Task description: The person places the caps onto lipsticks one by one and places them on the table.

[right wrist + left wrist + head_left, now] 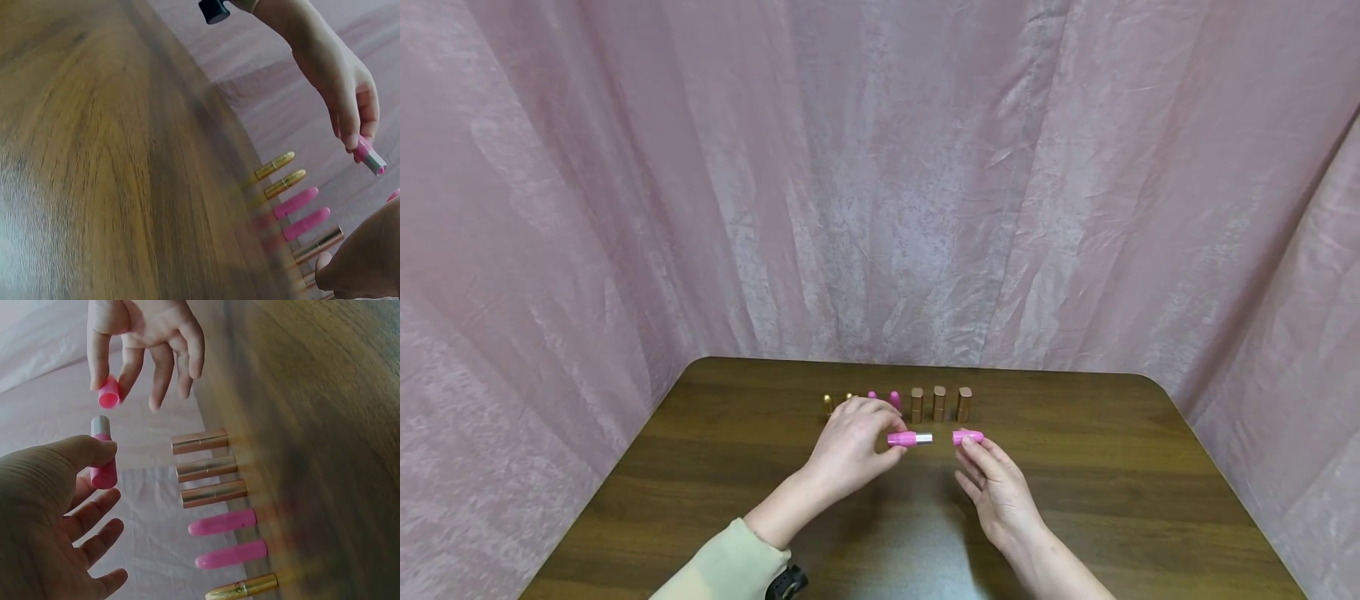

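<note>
Between its thumb and fingers my left hand (853,446) pinches the pink base of a lipstick tube (904,438), whose silver collar points right. My right hand (1003,492) pinches the pink lipstick cap (967,437) by thumb and index finger, its other fingers spread. A short gap separates cap and tube, both held above the table. In the left wrist view the hollow mouth of the cap (109,399) faces the silver end of the lipstick tube (102,447). The right wrist view shows a bit of pink at the collar's tip.
Behind the hands stands a row of upright lipsticks on the wooden table (1112,467): two gold ones (275,165), two pink ones (296,203), and three copper ones (939,404). The left hand partly covers the row in the head view. Pink curtains (880,183) hang beyond the table.
</note>
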Demonstrator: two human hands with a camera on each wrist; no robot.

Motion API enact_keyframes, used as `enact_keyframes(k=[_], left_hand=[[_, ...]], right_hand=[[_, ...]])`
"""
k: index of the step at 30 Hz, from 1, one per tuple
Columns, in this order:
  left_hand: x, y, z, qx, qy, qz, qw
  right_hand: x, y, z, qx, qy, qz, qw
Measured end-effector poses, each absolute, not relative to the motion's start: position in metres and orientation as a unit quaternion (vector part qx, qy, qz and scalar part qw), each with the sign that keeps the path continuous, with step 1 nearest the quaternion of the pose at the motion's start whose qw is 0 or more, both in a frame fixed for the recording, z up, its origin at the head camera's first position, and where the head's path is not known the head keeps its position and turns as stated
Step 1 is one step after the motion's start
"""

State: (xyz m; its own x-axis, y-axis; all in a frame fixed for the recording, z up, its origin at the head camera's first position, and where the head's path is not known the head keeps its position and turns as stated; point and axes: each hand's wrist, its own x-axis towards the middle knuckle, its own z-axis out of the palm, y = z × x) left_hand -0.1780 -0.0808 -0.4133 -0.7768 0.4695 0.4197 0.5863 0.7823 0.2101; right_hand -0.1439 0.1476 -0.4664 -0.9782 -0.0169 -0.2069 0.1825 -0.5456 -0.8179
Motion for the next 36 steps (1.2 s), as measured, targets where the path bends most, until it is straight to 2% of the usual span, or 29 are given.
enact_keyframes(k=[36], left_hand=[[-0.18, -0.071, -0.41, -0.305, -0.928, -0.142, 0.16]], right_hand=[[-0.141, 0.129, -0.468, 0.082, 0.448, -0.886, 0.086]])
